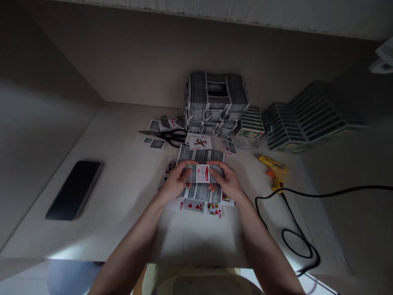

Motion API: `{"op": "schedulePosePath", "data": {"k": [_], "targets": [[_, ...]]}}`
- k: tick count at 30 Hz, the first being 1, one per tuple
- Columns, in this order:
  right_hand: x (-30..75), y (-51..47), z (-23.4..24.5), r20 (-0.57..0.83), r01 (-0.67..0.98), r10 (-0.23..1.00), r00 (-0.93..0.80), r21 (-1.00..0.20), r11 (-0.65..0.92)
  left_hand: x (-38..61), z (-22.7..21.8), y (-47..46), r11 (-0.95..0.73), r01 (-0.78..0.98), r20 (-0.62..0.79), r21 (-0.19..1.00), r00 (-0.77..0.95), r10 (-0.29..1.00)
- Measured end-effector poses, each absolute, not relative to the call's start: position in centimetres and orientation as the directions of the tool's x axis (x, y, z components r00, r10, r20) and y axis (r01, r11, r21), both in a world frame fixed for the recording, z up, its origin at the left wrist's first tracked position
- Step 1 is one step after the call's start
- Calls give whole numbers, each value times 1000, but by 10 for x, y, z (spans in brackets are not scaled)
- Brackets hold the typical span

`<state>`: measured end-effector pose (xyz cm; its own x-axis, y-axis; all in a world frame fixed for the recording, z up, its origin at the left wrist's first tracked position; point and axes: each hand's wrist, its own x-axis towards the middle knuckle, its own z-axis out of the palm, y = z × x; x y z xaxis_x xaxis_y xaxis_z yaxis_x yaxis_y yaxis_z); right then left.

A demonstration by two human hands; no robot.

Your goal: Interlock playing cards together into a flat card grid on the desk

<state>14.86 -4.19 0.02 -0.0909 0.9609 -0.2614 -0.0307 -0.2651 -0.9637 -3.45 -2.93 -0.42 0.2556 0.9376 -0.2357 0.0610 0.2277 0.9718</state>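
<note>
My left hand and my right hand meet over a flat panel of joined playing cards lying face down on the table. Between the fingertips of both hands sits a small face-up card with red marks, pinched at its left and right edges. Several loose face-up cards with hearts and a king stick out from under the panel's near edge. A joker card lies just beyond the panel.
Black scissors lie left of the joker. A box built of cards stands at the back, with ribbed card panels to its right. A yellow glue gun and black cord lie right. A dark phone lies left.
</note>
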Motion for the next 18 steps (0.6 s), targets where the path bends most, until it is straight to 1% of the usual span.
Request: {"op": "schedulePosePath", "data": {"k": [6,12,15,18], "targets": [[139,-43,-2,-266,-44,957,-119,-961,-273,-29,-5,-32,192,38,-195,981,292,936],[138,-43,-9,-237,-61,959,-155,-967,-249,-26,-5,-34,203,20,-202,979,242,949],[138,-43,-12,-218,-41,963,-161,-973,-227,-23,-6,-36,219,-10,-209,976,252,945],[137,-44,-11,-208,-13,965,-158,-977,-213,-22,-8,-36,189,3,-184,982,245,952]]}}
